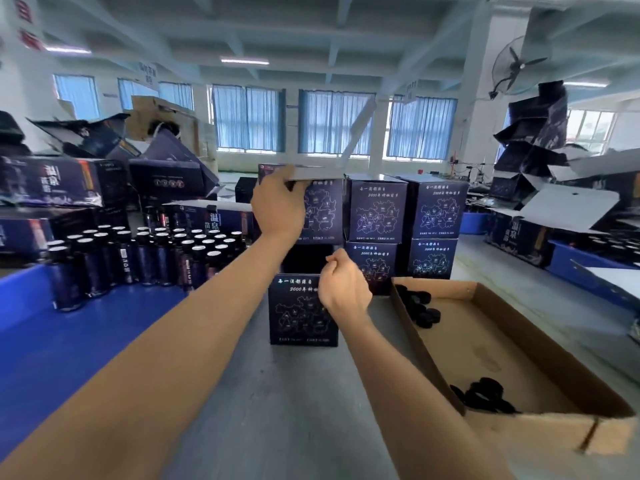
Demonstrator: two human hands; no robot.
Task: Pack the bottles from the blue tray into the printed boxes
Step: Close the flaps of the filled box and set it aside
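Bottles with pale caps stand crowded in the blue tray on the left. Dark boxes printed with a white map and "3000年" are stacked mid-table. The left hand grips the top box's lid, fingers curled over its edge. The right hand is a closed fist before the lowest box, with nothing visible in it.

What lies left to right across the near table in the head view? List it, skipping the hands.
Blue tray holding the bottles → nearest printed box → cardboard tray with black caps.
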